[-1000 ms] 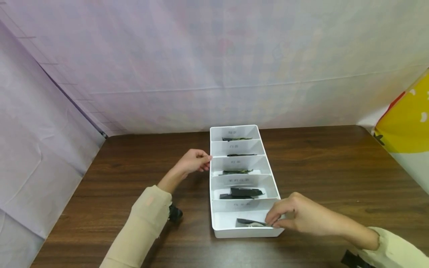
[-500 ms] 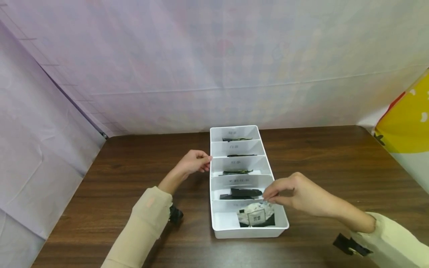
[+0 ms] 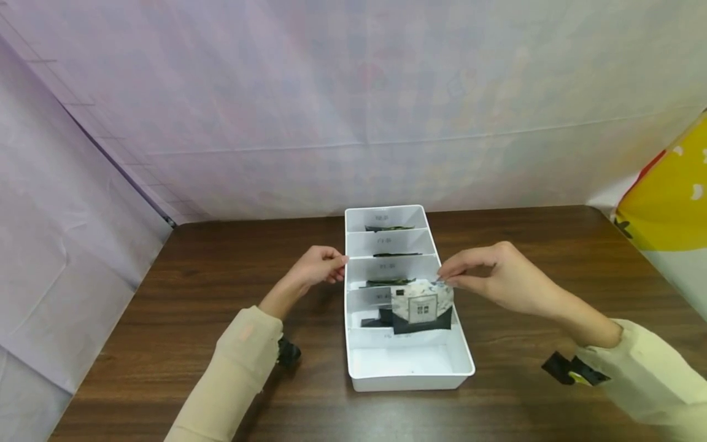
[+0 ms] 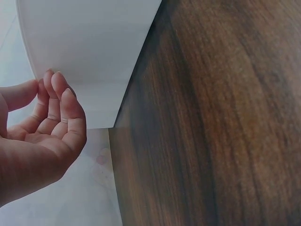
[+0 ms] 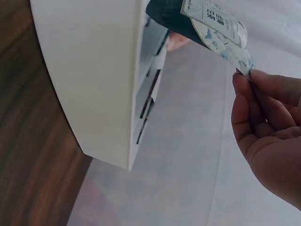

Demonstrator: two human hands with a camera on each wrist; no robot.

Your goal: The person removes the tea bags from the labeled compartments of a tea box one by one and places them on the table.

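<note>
Packet (image 3: 422, 305): held in the air over the front part of the white tray (image 3: 409, 383), its dark band lowermost.
Right hand (image 3: 507, 279): the packet's upper corner is pinched between thumb and fingertips.
Left hand (image 3: 317, 266): the tray's left rim is pinched.
Tray: set on a brown table (image 3: 585, 264), dark packets (image 3: 389, 283) seen in compartments behind the front one.

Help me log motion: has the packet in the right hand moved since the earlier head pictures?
Yes. Relative to the white tray, the packet has moved up the head picture: earlier at the nearest compartment, it now overlaps the next compartment.
</note>
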